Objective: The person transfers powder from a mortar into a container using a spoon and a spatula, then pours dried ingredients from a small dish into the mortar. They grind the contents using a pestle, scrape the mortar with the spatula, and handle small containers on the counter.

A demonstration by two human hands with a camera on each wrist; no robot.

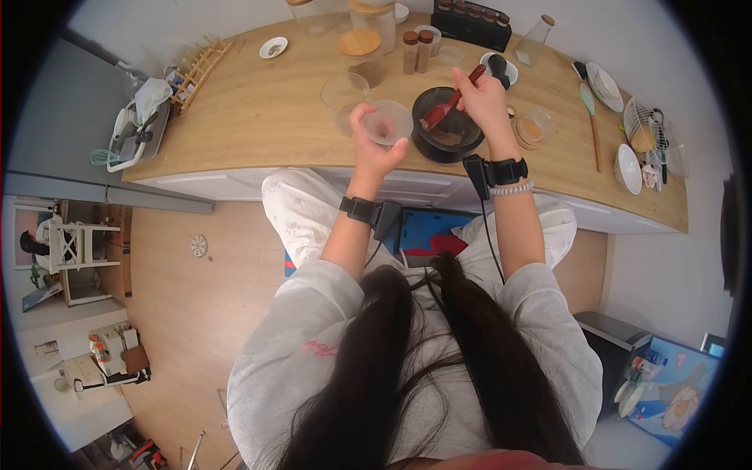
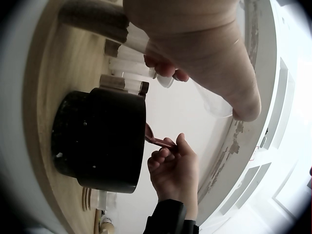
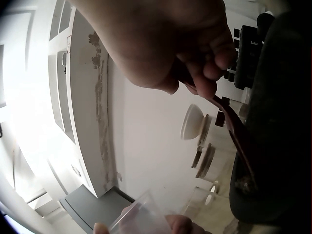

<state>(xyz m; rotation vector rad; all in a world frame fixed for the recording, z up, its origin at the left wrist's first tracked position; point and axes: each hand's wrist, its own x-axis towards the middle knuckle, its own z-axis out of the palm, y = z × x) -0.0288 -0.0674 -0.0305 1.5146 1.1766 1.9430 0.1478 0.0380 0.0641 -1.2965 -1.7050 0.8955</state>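
My left hand [image 1: 374,157] grips a translucent plastic cup [image 1: 388,123] by its sides, just left of a black pot [image 1: 424,147]. The cup is tipped and appears in the right wrist view too, as a clear cup [image 3: 145,217] low in the frame. Over the pot, my right hand [image 1: 486,104] holds a red spatula [image 1: 452,107] by its handle. Its blade slants down into the pot, where some brown matter [image 1: 446,138] lies. In the right wrist view a crumbly clump [image 3: 245,185] clings to the spatula's tip.
Lidded jars [image 1: 361,72] and two brown-capped shakers [image 1: 424,52] stand behind the pot. To its right are a glass jar with a wooden base [image 1: 534,129] and a white bowl [image 1: 511,74]. A clear container [image 1: 345,92] stands behind the left hand. A dish rack [image 1: 141,137] sits far left.
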